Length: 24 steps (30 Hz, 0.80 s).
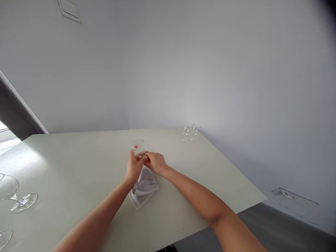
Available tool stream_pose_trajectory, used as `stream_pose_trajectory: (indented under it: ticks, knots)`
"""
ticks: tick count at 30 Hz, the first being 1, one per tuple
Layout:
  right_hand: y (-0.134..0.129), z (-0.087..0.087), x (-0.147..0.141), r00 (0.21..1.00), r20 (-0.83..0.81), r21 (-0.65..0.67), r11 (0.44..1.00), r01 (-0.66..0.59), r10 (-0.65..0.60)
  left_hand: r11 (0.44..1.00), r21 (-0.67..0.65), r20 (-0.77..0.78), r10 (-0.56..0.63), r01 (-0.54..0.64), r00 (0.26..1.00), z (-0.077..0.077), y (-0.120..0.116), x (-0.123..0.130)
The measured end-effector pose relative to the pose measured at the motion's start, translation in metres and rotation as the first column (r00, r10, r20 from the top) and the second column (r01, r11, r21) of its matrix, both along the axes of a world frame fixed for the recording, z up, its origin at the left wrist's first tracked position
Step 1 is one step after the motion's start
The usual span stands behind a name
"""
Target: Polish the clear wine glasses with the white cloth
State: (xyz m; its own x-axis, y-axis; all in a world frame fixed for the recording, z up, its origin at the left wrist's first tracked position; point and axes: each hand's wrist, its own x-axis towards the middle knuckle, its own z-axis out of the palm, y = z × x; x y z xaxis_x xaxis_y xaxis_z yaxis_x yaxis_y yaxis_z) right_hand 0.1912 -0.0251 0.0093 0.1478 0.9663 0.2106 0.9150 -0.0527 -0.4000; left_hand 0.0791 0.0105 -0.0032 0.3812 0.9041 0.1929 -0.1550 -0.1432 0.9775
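A clear glass (139, 147) is held above the middle of the pale table. My left hand (135, 166) is wrapped round its bowl from the left. Against the glass's lower right side, my right hand (155, 162) is closed, its fingertips meeting those of my left hand; whether they pinch the stem is hidden. A whitish cloth (144, 189) hangs or lies crumpled just below both hands, partly behind my left wrist.
Two stemmed glasses (194, 131) stand at the table's far right corner. At the left edge are a large stemmed glass (24, 203) and part of another glass base (4, 238). Walls border the table (78, 164) at the back and right.
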Motion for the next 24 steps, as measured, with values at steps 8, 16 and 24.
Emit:
stream_pose_trajectory:
  ticks: [8,16,24]
  knots:
    - [0.029,-0.015,0.083,0.934,0.020,-0.029,0.933,0.358,-0.357,0.989,0.131,-0.266,0.104,-0.071,0.958,-0.033,-0.002,0.004]
    - [0.047,-0.028,0.158,0.789,-0.048,-0.055,0.790,0.610,-0.612,0.992,0.096,-0.290,0.106,-0.081,0.951,-0.033,-0.002,0.003]
    - [0.068,-0.039,0.177,0.747,-0.137,-0.046,0.757,0.652,-0.651,0.991,0.109,-0.314,0.104,-0.073,0.944,-0.034,-0.002,0.005]
